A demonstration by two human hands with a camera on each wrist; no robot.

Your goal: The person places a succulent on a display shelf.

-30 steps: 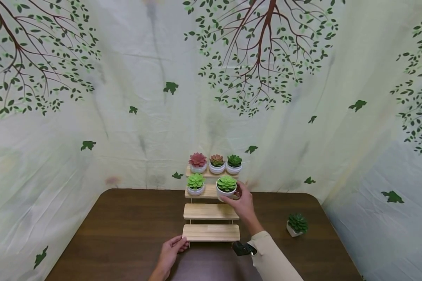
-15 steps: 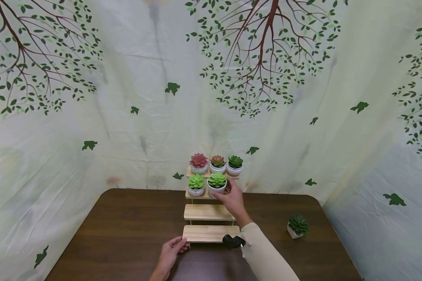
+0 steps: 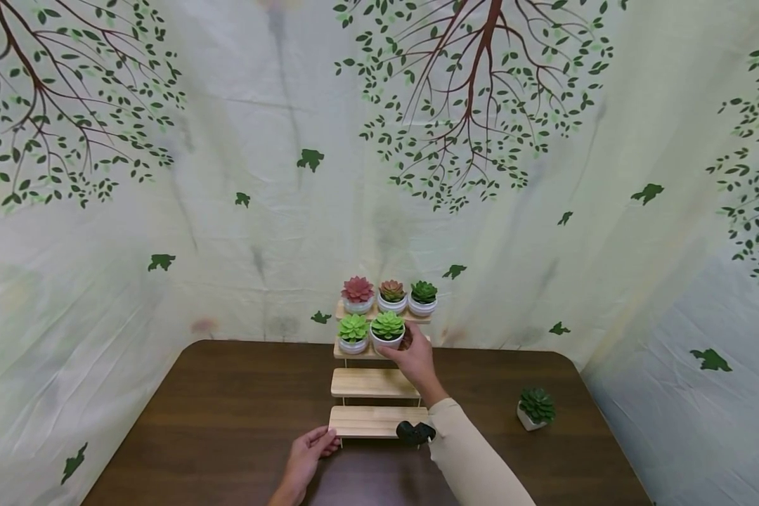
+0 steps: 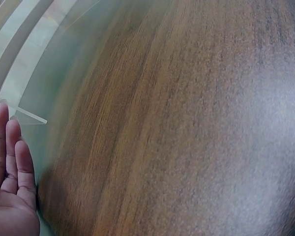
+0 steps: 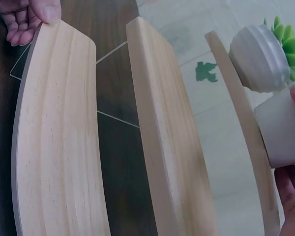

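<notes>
A four-tier wooden display stand point(image 3: 374, 383) with clear supports rises at the table's far middle. My right hand point(image 3: 419, 362) holds a potted bright-green succulent point(image 3: 388, 329) by its white pot point(image 5: 281, 129), thumb and fingers on either side. The pot is at the second tier from the top, right of another light-green succulent point(image 3: 353, 330) in a ribbed white pot. At the lowest board's left corner, my left hand point(image 3: 306, 453) pinches the board, thumb on top and fingers underneath. The left wrist view shows only part of those fingers point(image 4: 24, 169).
The top tier bears a red succulent point(image 3: 357, 292), an orange-green one point(image 3: 391, 294) and a dark-green one point(image 3: 423, 294). Another dark-green succulent point(image 3: 536, 406) in an angular pot stands on the brown table point(image 3: 228, 414) at the right. A leaf-printed cloth point(image 3: 259, 232) hangs behind.
My right hand has moved the bright-green succulent leftward along the second tier, close to the other light-green one. My left hand stays at the lowest board's corner.
</notes>
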